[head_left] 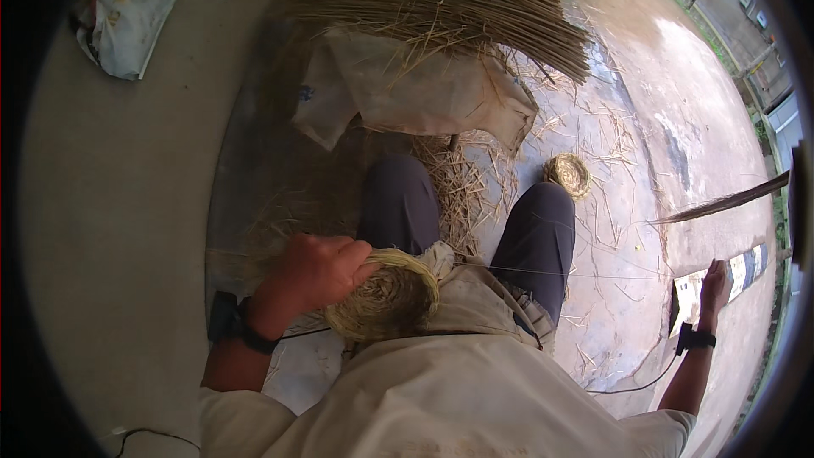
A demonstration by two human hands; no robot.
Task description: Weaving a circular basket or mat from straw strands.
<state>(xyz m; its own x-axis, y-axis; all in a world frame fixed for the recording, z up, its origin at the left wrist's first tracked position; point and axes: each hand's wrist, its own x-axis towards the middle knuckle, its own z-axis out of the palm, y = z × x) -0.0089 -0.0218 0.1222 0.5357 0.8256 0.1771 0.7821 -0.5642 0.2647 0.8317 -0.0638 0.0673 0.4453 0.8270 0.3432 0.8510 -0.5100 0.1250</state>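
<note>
My left hand (326,271) grips the rim of a small round woven straw basket (392,298), tilted over my lap with its hollow inside facing up. A thin pale thread (577,274) runs taut from beside the basket, across my right thigh, toward my right hand (715,288). That hand is stretched far out to the right with its fingers closed, seemingly on the thread's end; the fingertips are too small to make out. A second small straw basket (568,175) rests on the ground beyond my right knee.
A large bundle of straw stalks (441,0) lies ahead over a whitish sheet (415,85). Loose straw bits (462,191) litter the ground. A white plastic bag (140,13) sits far left. A dark tapering strand bundle (725,201) juts in from the right, above a printed flat piece (746,267).
</note>
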